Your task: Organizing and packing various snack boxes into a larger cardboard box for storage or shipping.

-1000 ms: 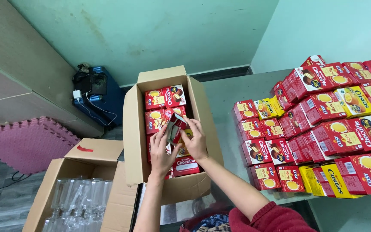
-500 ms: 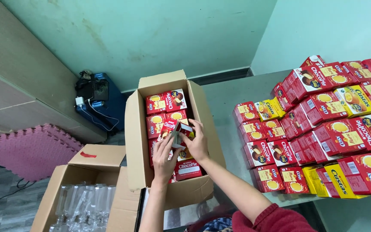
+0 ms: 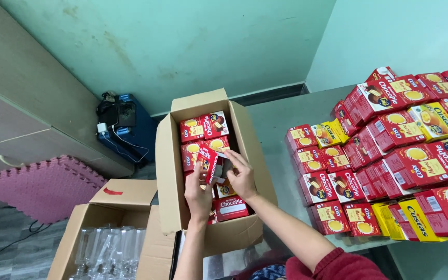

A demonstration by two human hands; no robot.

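Fingers of both hands grip red snack box [image 3: 207, 161] inside packed carton [image 3: 168, 171].

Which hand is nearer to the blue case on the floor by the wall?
Left. The left hand is in the cardboard box on the side facing the blue case, gripping a small red box; the right hand sits farther away across the carton.
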